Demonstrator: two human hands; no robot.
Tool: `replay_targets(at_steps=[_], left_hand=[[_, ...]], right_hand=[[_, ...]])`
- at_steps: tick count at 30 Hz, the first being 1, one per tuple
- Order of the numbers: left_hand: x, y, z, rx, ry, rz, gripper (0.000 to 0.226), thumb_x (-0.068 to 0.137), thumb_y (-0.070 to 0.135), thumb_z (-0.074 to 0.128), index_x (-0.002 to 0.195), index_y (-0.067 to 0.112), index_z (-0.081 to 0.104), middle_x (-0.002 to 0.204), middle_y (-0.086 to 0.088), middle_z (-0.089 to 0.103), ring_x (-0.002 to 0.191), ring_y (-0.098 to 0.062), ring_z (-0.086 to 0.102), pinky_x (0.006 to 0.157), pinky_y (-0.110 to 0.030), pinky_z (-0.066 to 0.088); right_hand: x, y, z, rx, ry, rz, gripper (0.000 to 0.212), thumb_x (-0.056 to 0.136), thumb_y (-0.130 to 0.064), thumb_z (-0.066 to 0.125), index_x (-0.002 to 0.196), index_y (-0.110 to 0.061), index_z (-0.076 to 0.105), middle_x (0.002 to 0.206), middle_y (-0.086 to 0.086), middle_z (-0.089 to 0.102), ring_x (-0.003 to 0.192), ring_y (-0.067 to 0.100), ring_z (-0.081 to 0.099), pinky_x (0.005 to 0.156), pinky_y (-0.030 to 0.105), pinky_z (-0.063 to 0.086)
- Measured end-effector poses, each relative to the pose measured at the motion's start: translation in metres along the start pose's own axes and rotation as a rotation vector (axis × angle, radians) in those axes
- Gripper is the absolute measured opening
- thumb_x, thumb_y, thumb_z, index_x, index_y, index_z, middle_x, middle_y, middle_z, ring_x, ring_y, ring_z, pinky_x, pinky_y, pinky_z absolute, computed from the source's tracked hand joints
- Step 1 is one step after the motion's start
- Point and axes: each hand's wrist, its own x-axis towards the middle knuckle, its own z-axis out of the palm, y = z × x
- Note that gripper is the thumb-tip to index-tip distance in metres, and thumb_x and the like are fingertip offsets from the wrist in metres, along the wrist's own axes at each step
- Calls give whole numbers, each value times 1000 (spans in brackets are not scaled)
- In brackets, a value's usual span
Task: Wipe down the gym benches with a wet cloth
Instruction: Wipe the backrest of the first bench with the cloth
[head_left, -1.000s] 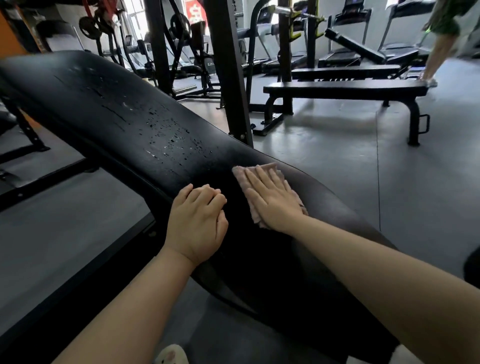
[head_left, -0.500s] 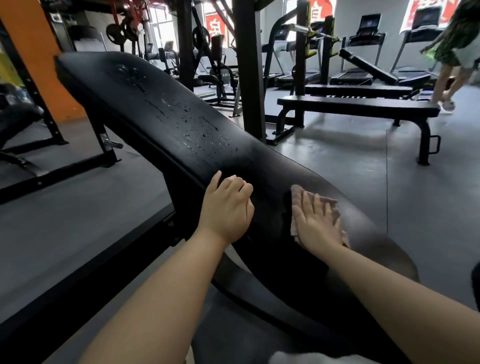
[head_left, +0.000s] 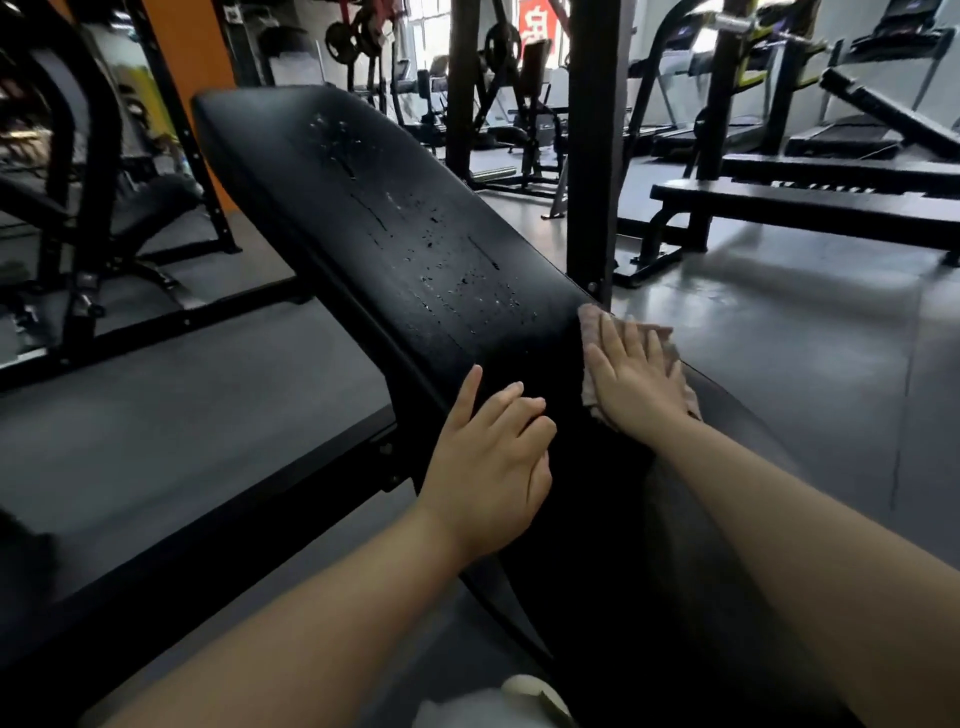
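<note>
Droplets (head_left: 457, 270) speckle the black padded bench (head_left: 363, 208) that slopes up and away from the person, its long axis running from the near right, under the forearms, to the raised far end at the upper left. From the head camera, the only view there is, the right hand (head_left: 631, 376) lies flat with straight fingers pressing a pinkish cloth (head_left: 589, 325) onto the pad at its right edge; the cloth shows beyond the fingertips and under the heel of the palm, so the hand covers most of it. The left hand (head_left: 491, 465) rests on the pad's left side, just beside the right one and a little nearer the person, fingers lightly bent and holding nothing, the thumb stretched up along the surface. The wet patch lies ahead of both hands, further up the slope and toward the middle of the pad, and the cloth hand looks the nearer of the two to it. I would judge the next stroke has to run forward and leftward along the bench's length to reach those beads. Beyond the pad a dark upright post (head_left: 592, 156) stands close to the cloth, and a flat bench (head_left: 810, 208) waits well apart to the right.
</note>
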Motion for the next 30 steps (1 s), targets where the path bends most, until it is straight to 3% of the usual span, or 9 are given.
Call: replay_targets(at_steps=[2, 6, 11, 13, 17, 22, 24, 27, 30], left_hand=[[0, 0, -1, 2, -12, -9, 34, 84, 23, 38, 92, 13, 70, 107, -4, 68, 113, -26, 59, 110, -51, 20], [0, 3, -10, 9, -52, -79, 35, 84, 24, 39, 101, 14, 68, 114, -4, 65, 120, -26, 54, 112, -49, 17], [-4, -20, -26, 26, 95, -388, 40, 90, 25, 37, 122, 10, 55, 132, -10, 53, 131, -26, 37, 116, -45, 13], [-3, -41, -37, 83, 87, -532, 48, 88, 17, 32, 131, 8, 50, 141, -12, 45, 136, -29, 32, 116, -45, 11], [-2, -72, -51, 103, -24, -610, 64, 85, -6, 36, 146, 13, 31, 155, -6, 23, 145, -24, 14, 116, -35, -3], [-3, -95, -63, 63, -62, -530, 69, 68, -7, 30, 131, 8, 54, 135, -12, 53, 129, -30, 45, 112, -40, 14], [-1, -108, -71, 65, -49, -516, 70, 66, -6, 29, 129, 8, 56, 128, -12, 59, 126, -30, 49, 111, -39, 17], [5, -129, -75, 62, 37, -557, 68, 71, -9, 31, 135, 7, 48, 134, -13, 54, 132, -28, 41, 113, -36, 17], [11, -147, -70, 3, 124, -610, 70, 75, -19, 37, 141, 6, 38, 148, -10, 37, 139, -23, 30, 117, -37, 18]], right_hand=[[-16, 4, 5, -54, -26, -85, 57, 97, -52, 6, 148, -35, -14, 158, -5, -17, 144, 21, -19, 115, 50, -9], [-66, 7, 11, -94, -41, -256, 72, 69, -62, -17, 136, -37, -28, 145, -13, -33, 138, 13, -30, 115, 44, -12], [-107, -7, 16, -141, -108, -417, 79, 57, -74, -37, 126, -37, -42, 138, -13, -47, 131, 13, -44, 113, 40, -20], [-110, -14, 20, -144, -103, -460, 85, 53, -70, -45, 131, -39, -37, 140, -12, -44, 133, 15, -42, 112, 40, -20], [-99, -39, 25, -166, -11, -560, 69, 90, -61, -10, 150, -32, 11, 158, 2, 7, 145, 25, -4, 112, 46, -1], [-65, -97, 19, -177, 1, -641, 79, 73, -58, -15, 149, -37, -8, 158, -5, -19, 143, 23, -22, 114, 50, -11], [-43, -125, 14, -169, 13, -641, 69, 84, -58, -7, 149, -37, -8, 158, -5, -18, 144, 23, -21, 114, 51, -11], [-5, -170, 10, -130, 9, -663, 56, 99, -50, 13, 150, -36, -4, 159, -5, -14, 144, 23, -18, 113, 52, -10], [27, -207, 9, -111, 37, -676, 55, 100, -48, 15, 150, -36, -3, 159, -4, -12, 145, 24, -16, 114, 53, -9]])
